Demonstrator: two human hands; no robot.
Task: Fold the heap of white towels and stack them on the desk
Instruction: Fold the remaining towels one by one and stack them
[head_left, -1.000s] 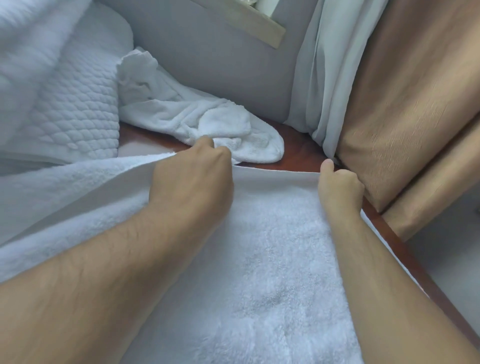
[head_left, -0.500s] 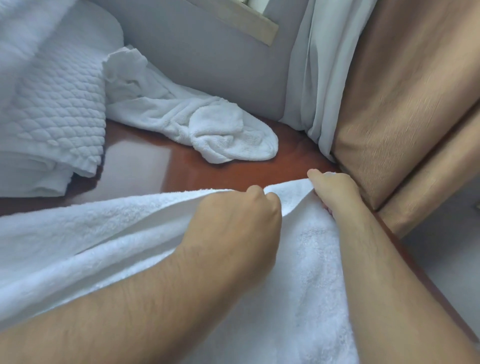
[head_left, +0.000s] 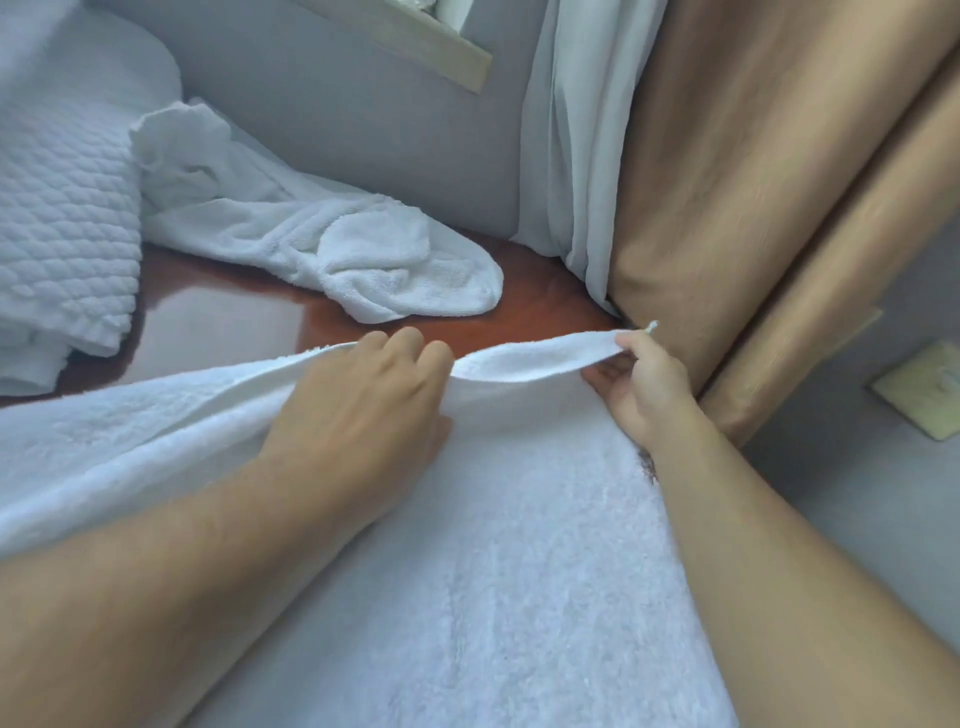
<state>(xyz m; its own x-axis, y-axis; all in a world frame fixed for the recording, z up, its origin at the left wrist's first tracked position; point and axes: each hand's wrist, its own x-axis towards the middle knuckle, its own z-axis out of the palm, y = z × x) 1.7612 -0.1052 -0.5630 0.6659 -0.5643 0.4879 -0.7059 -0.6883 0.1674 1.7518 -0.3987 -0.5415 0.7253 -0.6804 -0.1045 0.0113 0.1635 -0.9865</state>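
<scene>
The large white towel (head_left: 493, 571) is lying spread across the near part of the desk (head_left: 530, 317) and is filling the lower half of the view. Its far edge is being held raised off the wood.

The left hand (head_left: 358, 415) is gripping that edge near its middle. Its fingers (head_left: 405, 343) are curling together over the hem, and the thumb is hidden under the cloth. The right hand (head_left: 644, 395) is pinching the far right corner between thumb and curled fingers. A small tag (head_left: 650, 326) is projecting from the corner just above the grip. The stretch of edge between the two hands is sagging slightly. Whether one layer or two is being held cannot be told, as the hem is blurred there.

Behind the raised edge, a crumpled towel (head_left: 322, 244) is lying on the desk against the grey wall (head_left: 363, 104), apart from the held towel. A quilted white cloth (head_left: 62, 218) is draping onto the desk at the left. A sheer white curtain (head_left: 571, 130) and a tan curtain (head_left: 753, 156) are hanging at the right, the tan one just beside the right hand.
</scene>
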